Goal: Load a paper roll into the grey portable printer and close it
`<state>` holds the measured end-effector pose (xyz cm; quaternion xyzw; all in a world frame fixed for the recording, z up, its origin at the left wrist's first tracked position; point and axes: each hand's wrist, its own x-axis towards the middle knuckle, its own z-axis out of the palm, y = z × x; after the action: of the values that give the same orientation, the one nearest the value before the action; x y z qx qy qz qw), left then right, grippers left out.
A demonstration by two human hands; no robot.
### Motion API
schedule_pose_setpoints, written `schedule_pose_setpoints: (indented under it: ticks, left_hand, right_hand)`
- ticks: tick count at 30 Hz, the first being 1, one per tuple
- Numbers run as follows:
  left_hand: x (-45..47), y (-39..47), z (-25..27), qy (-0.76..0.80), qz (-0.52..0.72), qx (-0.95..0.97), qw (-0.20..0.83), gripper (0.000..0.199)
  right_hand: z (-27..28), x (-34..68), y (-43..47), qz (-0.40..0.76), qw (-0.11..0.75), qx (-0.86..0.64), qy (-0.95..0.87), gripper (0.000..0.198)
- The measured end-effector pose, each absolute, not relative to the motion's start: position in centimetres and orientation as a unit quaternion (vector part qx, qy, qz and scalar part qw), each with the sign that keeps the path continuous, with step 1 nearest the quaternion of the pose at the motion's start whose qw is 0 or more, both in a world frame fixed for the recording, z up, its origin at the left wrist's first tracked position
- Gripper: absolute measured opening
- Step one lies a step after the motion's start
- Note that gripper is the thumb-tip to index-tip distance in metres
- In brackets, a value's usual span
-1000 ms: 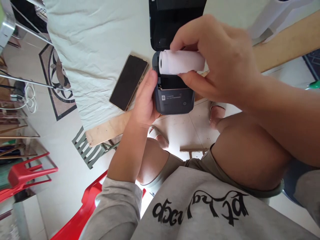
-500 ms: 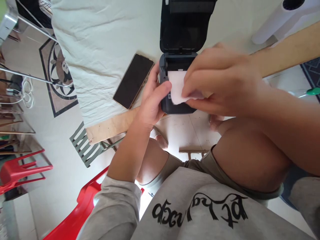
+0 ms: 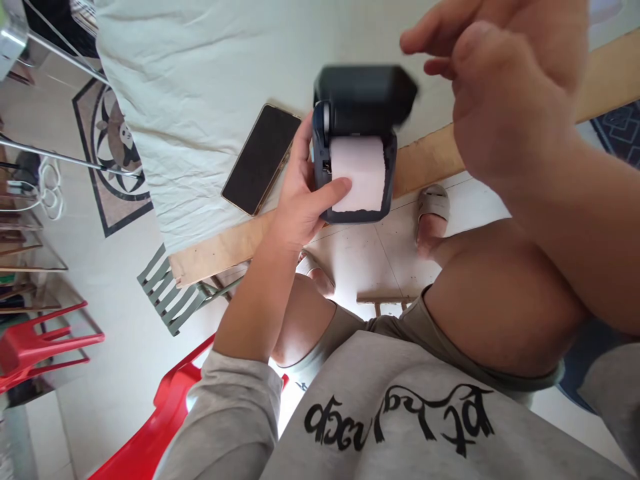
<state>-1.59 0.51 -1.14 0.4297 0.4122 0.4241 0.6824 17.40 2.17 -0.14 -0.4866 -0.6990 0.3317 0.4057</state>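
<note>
My left hand point(image 3: 307, 200) is wrapped round the left side of a small dark label printer point(image 3: 391, 200), its thumb pressed on the paper point(image 3: 363, 175). This white paper lies over the printer's body and has a ragged front edge. Above it the printer's black lid point(image 3: 363, 97) stands partly raised, blurred by motion. Up to the right, apart from the printer, my right hand point(image 3: 515, 87) is open with fingers spread and nothing in it.
A dark-screened phone point(image 3: 263, 160) lies on the pale cloth point(image 3: 200, 80) left of the printer. The table's wooden edge point(image 3: 225, 247) runs below. A red chair point(image 3: 165, 407) and a green slatted stool point(image 3: 167, 290) stand at the lower left.
My right hand has let go of the paper and moved up and right. The printer's lid has swung partly down from fully open. My left hand still holds the printer.
</note>
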Motion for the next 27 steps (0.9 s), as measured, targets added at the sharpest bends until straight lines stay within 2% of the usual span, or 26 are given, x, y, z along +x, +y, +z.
schedule_pose_setpoints:
  ticks: [1, 2, 4, 7, 11, 16, 19, 24, 27]
  left_hand:
    - [-1.6, 0.5, -1.1, 0.413, 0.422, 0.428, 0.684, 0.067]
    - [-1.6, 0.4, -1.0, 0.414, 0.420, 0.427, 0.686, 0.068]
    - [-1.6, 0.3, -0.8, 0.409, 0.411, 0.424, 0.696, 0.066]
    - [-1.5, 0.2, -0.9, 0.391, 0.435, 0.414, 0.697, 0.047]
    - [-1.3, 0.2, -0.4, 0.417, 0.423, 0.406, 0.694, 0.024]
    - [-1.1, 0.3, 0.7, 0.434, 0.397, 0.394, 0.706, 0.009]
    - [-1.2, 0.2, 0.4, 0.436, 0.406, 0.386, 0.704, 0.013]
    - [-1.0, 0.4, -1.0, 0.357, 0.442, 0.367, 0.737, 0.040]
    - [-0.7, 0.8, -1.2, 0.367, 0.428, 0.343, 0.751, 0.048]
  right_hand:
    - [-0.3, 17.4, 2.2, 0.315, 0.442, -0.488, -0.684, 0.062]
    - [-0.4, 17.3, 2.2, 0.312, 0.435, -0.496, -0.684, 0.058]
    - [-0.7, 17.1, 2.0, 0.339, 0.354, -0.507, -0.709, 0.056]
    - [-1.1, 16.8, 1.7, 0.379, 0.259, -0.485, -0.744, 0.067]
    - [-1.5, 16.4, 1.8, 0.439, 0.250, -0.448, -0.738, 0.073]
    - [-1.3, 16.5, 2.2, 0.487, 0.235, -0.432, -0.722, 0.074]
    - [-1.1, 16.5, 2.2, 0.493, 0.224, -0.426, -0.724, 0.076]
    - [-1.5, 16.3, 1.9, 0.460, 0.262, -0.436, -0.727, 0.074]
    - [-1.8, 16.3, 2.0, 0.431, 0.275, -0.450, -0.732, 0.075]
